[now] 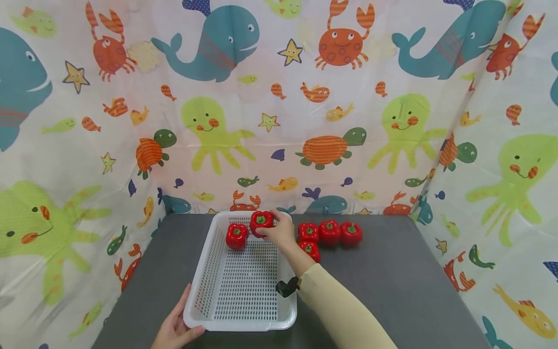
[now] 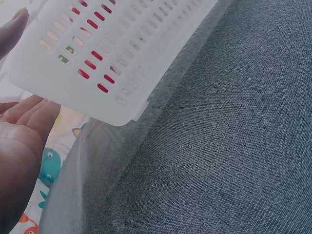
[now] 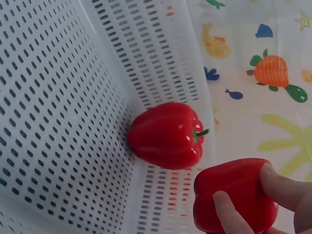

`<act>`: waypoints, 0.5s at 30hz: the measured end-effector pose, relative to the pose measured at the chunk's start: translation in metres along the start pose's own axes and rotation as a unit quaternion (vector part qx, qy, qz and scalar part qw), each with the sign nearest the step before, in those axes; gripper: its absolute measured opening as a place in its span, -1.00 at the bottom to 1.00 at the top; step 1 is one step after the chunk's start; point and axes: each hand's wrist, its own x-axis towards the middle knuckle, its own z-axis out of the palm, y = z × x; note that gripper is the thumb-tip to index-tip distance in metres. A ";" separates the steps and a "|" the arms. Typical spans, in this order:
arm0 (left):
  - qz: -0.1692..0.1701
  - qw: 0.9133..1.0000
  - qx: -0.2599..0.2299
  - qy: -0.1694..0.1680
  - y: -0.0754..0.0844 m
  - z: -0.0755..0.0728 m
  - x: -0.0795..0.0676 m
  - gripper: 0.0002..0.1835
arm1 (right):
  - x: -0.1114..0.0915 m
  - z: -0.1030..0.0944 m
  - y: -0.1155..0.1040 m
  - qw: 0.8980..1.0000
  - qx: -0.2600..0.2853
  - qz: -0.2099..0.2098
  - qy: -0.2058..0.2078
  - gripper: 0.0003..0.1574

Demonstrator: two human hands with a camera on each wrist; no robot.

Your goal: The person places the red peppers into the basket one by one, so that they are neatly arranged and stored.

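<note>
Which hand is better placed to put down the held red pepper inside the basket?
Probably the right hand: it grips that red pepper at the basket's far end. The left hand touches the near-left corner.

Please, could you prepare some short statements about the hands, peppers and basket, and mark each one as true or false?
1. The right hand holds a red pepper. True.
2. Both hands hold peppers. False: the left hand touches the basket at its near left corner.
3. Another pepper is inside the basket. True.
4. The peppers outside lie left of the basket. False: four other peppers are visible to its right.
5. The basket has holes in its walls. True.
6. The table is bright yellow. False: the table is dark grey.
</note>
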 end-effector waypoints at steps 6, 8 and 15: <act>-0.008 1.000 -0.009 0.000 0.001 -0.002 0.001 0.14 | 0.004 0.010 0.009 1.000 0.006 0.022 0.002 -0.03; -0.009 1.000 -0.015 -0.002 0.002 -0.002 0.000 0.14 | 0.006 0.013 0.012 1.000 0.002 0.026 0.003 -0.03; -0.023 0.999 -0.023 0.000 0.003 -0.001 0.000 0.15 | 0.008 0.025 0.020 0.999 -0.018 0.040 0.022 -0.09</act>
